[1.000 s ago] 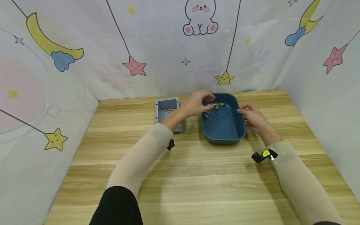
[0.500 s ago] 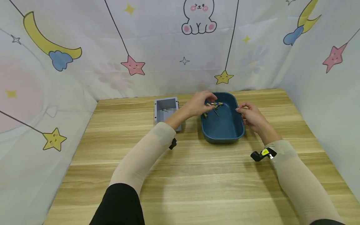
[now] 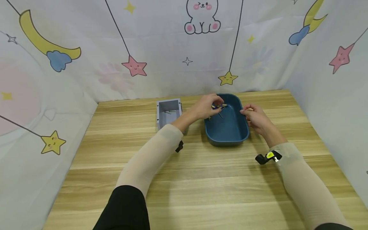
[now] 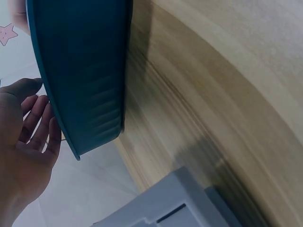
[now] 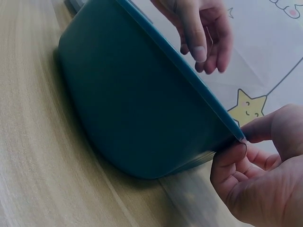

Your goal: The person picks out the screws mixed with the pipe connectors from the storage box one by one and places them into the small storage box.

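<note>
Blue tray (image 3: 228, 129) is sitting on the wooden bench (image 3: 201, 179), toward its far edge; taking the tray as landmark. Left hand (image 3: 205, 107) is reaching over the tray's left rim at the far end, fingers curled down onto a small cluster of blue-and-brass parts (image 3: 219, 107) lying in the tray's far left corner; it is appearing to pinch one of them, but the parts are too small to say which. Right hand (image 3: 254, 116) is resting at the tray's right rim, thumb and fingers curled and pinching the rim's edge. A grey open box (image 3: 168, 112) is standing just left of the tray, apart from it, with a few thin pieces inside, too small to identify. Right wrist view is showing what the head view is not: the tray's outer wall (image 5: 142, 104) from low down, the right hand's fingertips (image 5: 232, 158) closing on the lip of the rim, and the left hand (image 5: 199, 28) hanging above the tray with fingers bent downward. Left wrist view is showing only the tray's underside and side wall (image 4: 80, 80), the left palm (image 4: 23, 156) with fingers loosely spread beside the rim, and a corner of the grey box (image 4: 175, 203); the parts are hidden there.
</note>
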Tool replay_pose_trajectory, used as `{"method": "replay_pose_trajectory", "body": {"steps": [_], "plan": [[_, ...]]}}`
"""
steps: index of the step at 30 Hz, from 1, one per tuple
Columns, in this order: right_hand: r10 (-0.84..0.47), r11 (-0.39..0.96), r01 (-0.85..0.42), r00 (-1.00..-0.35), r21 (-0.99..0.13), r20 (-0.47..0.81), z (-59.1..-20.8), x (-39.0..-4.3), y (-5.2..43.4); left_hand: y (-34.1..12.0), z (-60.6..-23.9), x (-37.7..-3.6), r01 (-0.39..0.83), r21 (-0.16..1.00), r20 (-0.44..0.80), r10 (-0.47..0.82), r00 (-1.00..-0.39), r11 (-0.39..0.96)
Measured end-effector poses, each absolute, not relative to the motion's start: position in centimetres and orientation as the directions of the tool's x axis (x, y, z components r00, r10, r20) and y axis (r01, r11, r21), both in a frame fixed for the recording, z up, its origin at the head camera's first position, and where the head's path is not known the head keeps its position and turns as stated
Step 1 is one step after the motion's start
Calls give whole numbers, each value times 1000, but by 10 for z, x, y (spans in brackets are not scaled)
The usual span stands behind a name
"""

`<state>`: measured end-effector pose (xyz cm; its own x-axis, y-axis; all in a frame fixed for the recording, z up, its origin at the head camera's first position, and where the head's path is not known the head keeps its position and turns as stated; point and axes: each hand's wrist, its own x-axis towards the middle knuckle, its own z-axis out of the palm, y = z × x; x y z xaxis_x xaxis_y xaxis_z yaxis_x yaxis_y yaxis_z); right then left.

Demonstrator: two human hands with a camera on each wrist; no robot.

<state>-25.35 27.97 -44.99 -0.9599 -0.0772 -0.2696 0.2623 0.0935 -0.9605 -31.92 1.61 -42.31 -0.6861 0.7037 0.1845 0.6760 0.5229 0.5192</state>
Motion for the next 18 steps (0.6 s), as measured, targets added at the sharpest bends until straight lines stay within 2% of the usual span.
{"method": "replay_pose_trajectory", "body": {"steps": [10, 18], "plan": [[-72, 78, 273, -958, -959, -278, -450, -252, 279, 20, -429, -322, 668, 514, 146, 712, -687, 538], [-70, 62, 284, -955, -957, -288, -453, -257, 280, 25, -435, -325, 689, 502, 164, 724, -670, 523]]}}
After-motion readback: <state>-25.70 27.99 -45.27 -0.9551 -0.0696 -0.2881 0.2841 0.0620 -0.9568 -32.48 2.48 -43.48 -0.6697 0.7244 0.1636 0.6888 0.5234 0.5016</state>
